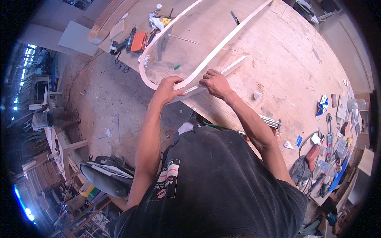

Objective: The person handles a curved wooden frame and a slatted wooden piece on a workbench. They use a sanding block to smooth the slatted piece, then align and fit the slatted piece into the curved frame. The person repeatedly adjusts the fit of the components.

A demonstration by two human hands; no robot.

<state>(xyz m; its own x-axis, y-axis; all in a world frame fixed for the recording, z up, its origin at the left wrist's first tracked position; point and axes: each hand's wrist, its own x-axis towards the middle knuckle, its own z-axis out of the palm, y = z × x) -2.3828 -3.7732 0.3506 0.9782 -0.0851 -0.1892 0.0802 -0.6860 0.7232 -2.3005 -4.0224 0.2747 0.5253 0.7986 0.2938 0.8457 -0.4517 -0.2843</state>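
A pale wooden frame (226,41) with rounded corners stands on the workbench, its near bend at the bench's edge. My left hand (166,90) is closed around that bend, fingers over the frame and thumb by the near end of a wooden strip (232,66). The strip has a whitish upper edge and lies slantwise along the frame's right side. My right hand (216,84) is closed on the strip about midway, with the fingertips curled over its top. What lies under both palms is hidden.
On the bench's left sit a cordless drill (129,41) and an orange tool (139,41). A small green piece (177,67) lies inside the frame, a white cup (257,95) to the right. Bottles, cables and tools crowd the right edge. A black chair seat (105,178) stands lower left.
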